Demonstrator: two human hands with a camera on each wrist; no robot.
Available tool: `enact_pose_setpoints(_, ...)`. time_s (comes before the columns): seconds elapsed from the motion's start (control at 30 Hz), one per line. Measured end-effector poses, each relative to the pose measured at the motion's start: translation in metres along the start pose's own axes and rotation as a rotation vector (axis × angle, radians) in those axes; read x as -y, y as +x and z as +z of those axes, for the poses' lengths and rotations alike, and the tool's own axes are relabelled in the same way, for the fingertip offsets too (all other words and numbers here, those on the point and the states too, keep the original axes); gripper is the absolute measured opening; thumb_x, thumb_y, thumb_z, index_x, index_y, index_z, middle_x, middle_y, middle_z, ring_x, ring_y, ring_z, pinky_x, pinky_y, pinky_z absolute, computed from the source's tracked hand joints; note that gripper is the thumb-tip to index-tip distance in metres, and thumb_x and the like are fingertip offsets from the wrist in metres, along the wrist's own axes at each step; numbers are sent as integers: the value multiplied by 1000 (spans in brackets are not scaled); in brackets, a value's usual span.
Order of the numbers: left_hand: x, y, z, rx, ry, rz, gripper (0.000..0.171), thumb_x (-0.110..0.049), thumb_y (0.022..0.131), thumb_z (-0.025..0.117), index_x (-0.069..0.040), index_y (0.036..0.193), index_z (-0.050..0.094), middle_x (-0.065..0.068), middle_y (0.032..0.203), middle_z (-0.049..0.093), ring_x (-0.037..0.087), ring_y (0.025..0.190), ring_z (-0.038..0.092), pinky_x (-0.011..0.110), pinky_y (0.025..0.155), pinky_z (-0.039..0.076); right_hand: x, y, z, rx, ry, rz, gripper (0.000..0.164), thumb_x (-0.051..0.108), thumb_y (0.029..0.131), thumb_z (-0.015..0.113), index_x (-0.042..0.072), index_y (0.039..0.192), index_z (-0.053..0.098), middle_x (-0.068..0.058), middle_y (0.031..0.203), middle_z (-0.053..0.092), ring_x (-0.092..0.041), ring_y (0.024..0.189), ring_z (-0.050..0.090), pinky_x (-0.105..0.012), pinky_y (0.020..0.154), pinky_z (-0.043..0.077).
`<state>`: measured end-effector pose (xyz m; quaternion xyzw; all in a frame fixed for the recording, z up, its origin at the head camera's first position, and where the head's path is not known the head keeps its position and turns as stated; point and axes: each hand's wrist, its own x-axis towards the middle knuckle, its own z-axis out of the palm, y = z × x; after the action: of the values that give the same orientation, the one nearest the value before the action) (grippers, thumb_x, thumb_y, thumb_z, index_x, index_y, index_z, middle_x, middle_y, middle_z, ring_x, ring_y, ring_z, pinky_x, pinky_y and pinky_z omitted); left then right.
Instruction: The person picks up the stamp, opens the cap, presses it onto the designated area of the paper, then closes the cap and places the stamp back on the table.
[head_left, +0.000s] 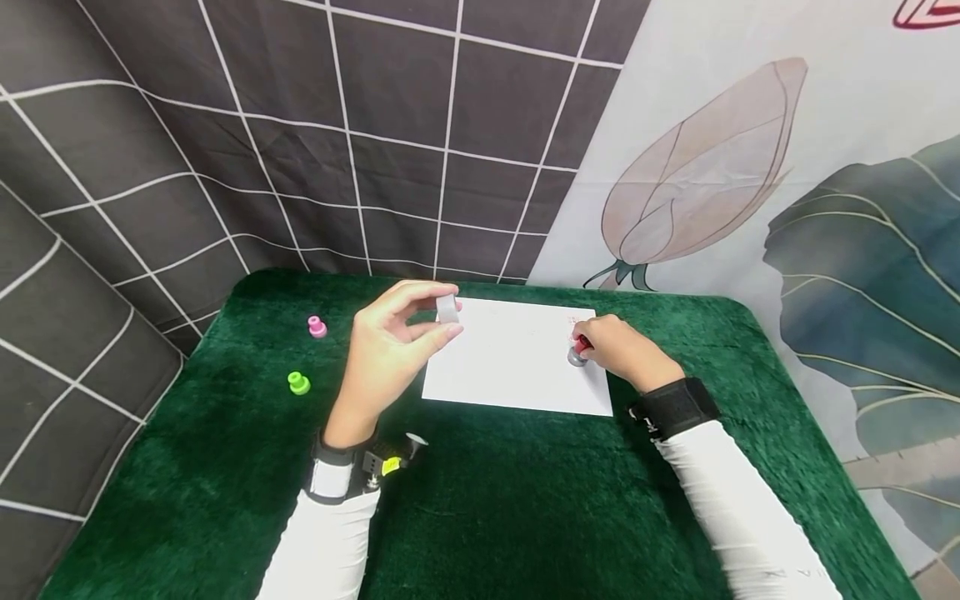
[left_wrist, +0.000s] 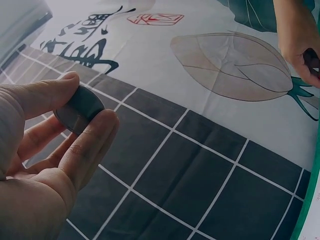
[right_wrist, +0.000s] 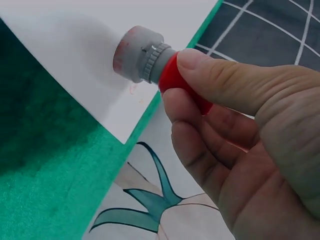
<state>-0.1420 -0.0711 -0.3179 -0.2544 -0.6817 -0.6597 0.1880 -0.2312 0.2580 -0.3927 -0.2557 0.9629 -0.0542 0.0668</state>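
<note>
My left hand (head_left: 386,346) pinches a small round grey cap (head_left: 447,308) between thumb and fingers, held up by the paper's left end. In the left wrist view the cap (left_wrist: 80,111) is on its side, its rounded face dark and shiny. My right hand (head_left: 628,352) grips the red handle of a stamp (right_wrist: 139,54), whose grey head has red ink on its rim. The stamp is over the right part of a white sheet of paper (head_left: 510,367); whether it touches cannot be told. Small red marks (head_left: 573,320) show on the paper near the right hand.
A pink stamp-like piece (head_left: 317,327) and a green one (head_left: 298,383) stand on the green plush cloth (head_left: 480,500) at the left. Behind the table hang a dark cloth with white grid lines (head_left: 397,108) and a white cloth with a leaf print (head_left: 697,167).
</note>
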Motion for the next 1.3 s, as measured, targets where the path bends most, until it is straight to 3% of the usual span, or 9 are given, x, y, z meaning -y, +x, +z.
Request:
enact_pose_setpoints(0.47, 1, 1, 0, 3, 0, 5, 38, 2, 76, 78, 0, 113, 68, 13, 111, 66, 28, 98, 66, 33, 85, 59, 1, 1, -1, 17, -2, 37, 14, 5, 87, 70, 2, 101, 71, -8, 86, 68, -20, 74, 57, -35, 64, 53)
enact_pose_setpoints(0.77, 2, 1, -2, 4, 19, 8, 40, 1, 76, 79, 0, 114, 68, 12, 112, 67, 22, 99, 67, 33, 86, 59, -1, 5, 5, -3, -4, 2, 6, 6, 87, 70, 6, 93, 71, -4, 81, 65, -19, 71, 54, -31, 60, 47)
enact_pose_setpoints(1.3, 1, 0, -1, 9, 22, 1, 40, 0, 76, 79, 0, 114, 68, 14, 112, 66, 24, 99, 66, 34, 86, 59, -4, 0, 11, -38, -19, -12, 6, 7, 85, 72, 7, 90, 68, -2, 77, 63, -18, 69, 54, -31, 58, 47)
